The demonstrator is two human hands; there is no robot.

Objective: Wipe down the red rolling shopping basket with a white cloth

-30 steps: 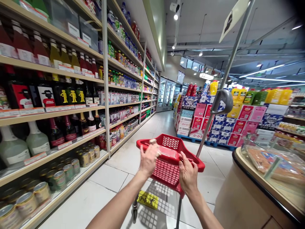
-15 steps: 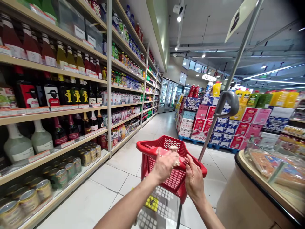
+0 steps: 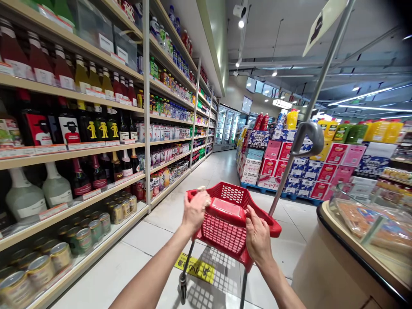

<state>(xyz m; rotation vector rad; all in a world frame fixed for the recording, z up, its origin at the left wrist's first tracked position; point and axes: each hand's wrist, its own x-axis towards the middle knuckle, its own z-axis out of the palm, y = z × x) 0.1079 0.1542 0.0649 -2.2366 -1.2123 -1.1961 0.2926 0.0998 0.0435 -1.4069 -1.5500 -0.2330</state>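
Observation:
A red plastic shopping cart [image 3: 225,231] stands right in front of me, its mesh basket on thin metal legs. My left hand [image 3: 195,210] is at the left end of the handle, closed on a crumpled whitish cloth [image 3: 204,198] that presses against the red plastic. Most of the cloth is hidden beneath my fingers. At the right end of the handle, my right hand [image 3: 258,234] is closed around the red bar, fingers side by side. Between both hands the broad middle of the handle [image 3: 227,210] shows.
Shelves [image 3: 109,189] of bottles and cans line the left. A yellow floor sign [image 3: 196,268] lies under the cart. Close at the right are a metal pole [image 3: 286,180] with a grey handle and a rounded counter [image 3: 325,257]. Stacked drink boxes [image 3: 299,171] stand beyond.
My left hand has slid left with the cloth, from the middle of the handle to its left end. My right hand stays at the right end, shifted slightly.

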